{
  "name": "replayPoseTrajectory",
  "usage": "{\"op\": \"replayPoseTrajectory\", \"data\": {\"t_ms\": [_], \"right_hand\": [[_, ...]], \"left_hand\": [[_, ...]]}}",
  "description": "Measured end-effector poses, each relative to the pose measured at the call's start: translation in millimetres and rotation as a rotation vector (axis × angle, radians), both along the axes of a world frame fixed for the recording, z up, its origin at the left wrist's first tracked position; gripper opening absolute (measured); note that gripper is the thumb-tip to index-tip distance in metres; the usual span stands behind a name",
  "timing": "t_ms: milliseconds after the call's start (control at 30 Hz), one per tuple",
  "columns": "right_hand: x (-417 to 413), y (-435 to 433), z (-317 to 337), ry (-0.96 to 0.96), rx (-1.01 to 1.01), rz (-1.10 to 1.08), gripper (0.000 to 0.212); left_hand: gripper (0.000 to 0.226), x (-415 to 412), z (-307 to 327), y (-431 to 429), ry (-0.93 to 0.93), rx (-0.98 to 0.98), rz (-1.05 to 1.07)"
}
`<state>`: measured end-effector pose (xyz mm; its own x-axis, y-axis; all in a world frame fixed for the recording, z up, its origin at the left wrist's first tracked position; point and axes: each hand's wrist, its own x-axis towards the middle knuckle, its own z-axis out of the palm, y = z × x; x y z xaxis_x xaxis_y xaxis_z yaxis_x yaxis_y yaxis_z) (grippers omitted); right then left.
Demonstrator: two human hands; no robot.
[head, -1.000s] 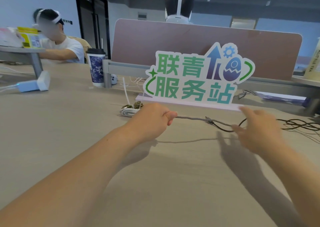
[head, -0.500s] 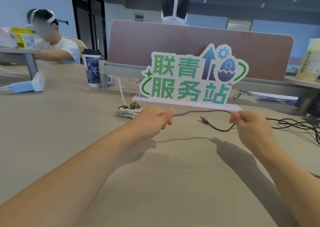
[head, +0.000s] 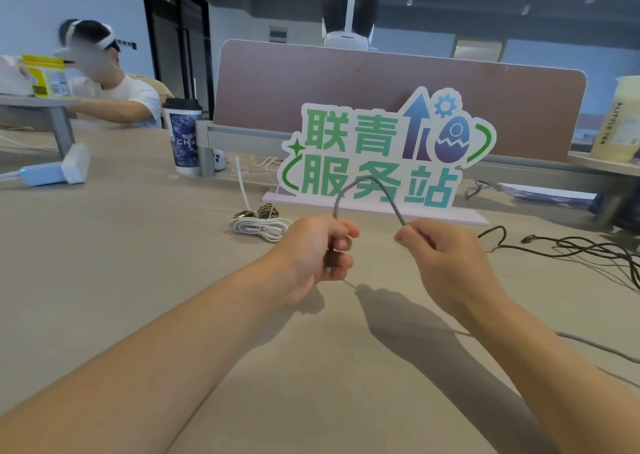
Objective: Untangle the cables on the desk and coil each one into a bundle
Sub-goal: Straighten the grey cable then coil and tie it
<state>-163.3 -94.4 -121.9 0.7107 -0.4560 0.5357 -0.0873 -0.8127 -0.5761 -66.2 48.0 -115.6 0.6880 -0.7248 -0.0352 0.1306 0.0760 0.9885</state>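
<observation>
Broadly, the pale wood-look surface (head: 138,280) fills the lower view. At twelve o'clock a brown divider panel (head: 277,83) rises behind it, and before the panel stands a cut-out sign (head: 381,149) with green characters. Both hands are raised over the middle of the surface. The left hand (head: 311,253) is curled round one stretch of a grey braided cable (head: 367,182). The right hand (head: 446,263), at three o'clock from the left, pinches the same cable between thumb and fingers. Between them the cable arches up in front of the sign. A loose tangle of dark cables (head: 588,249) lies on the surface at three o'clock from the right hand. A lidded paper cup (head: 183,138) stands at eleven o'clock from the left hand. At ten o'clock from that hand sits a coiled white cable bundle (head: 259,227), with two small braided bundles (head: 266,209) just behind it.
</observation>
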Motion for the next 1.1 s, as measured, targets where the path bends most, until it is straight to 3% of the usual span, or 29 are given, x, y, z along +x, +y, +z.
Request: {"op": "replayPoseTrajectory", "data": {"t_ms": [133, 267, 433, 567, 900, 1033, 1100], "right_hand": [[-6, 5, 4, 0.004, -0.020, 0.075, 0.023], [-7, 4, 6, -0.110, 0.035, 0.066, 0.025], [-8, -3, 13, -0.253, 0.091, -0.092, 0.028], [-10, -9, 14, -0.278, 0.125, -0.094, 0.028], [-2, 23, -5, 0.140, 0.015, 0.269, 0.028], [-2, 32, -6, 0.241, -0.036, 0.338, 0.026], [-2, 35, -3, 0.264, -0.045, 0.293, 0.028]], "left_hand": [[0.042, 5, 5, 5, 0.075, -0.011, -0.010], [0.043, 9, 10, 11, 0.155, -0.085, -0.023], [0.039, 2, 4, 7, 0.037, 0.009, -0.113], [0.037, -1, 1, 4, -0.021, 0.025, -0.152], [0.039, -5, 3, 1, -0.064, -0.004, -0.044], [0.044, -2, -3, -3, -0.095, -0.001, 0.078], [0.046, -2, -2, -4, -0.027, -0.072, 0.116]]}}
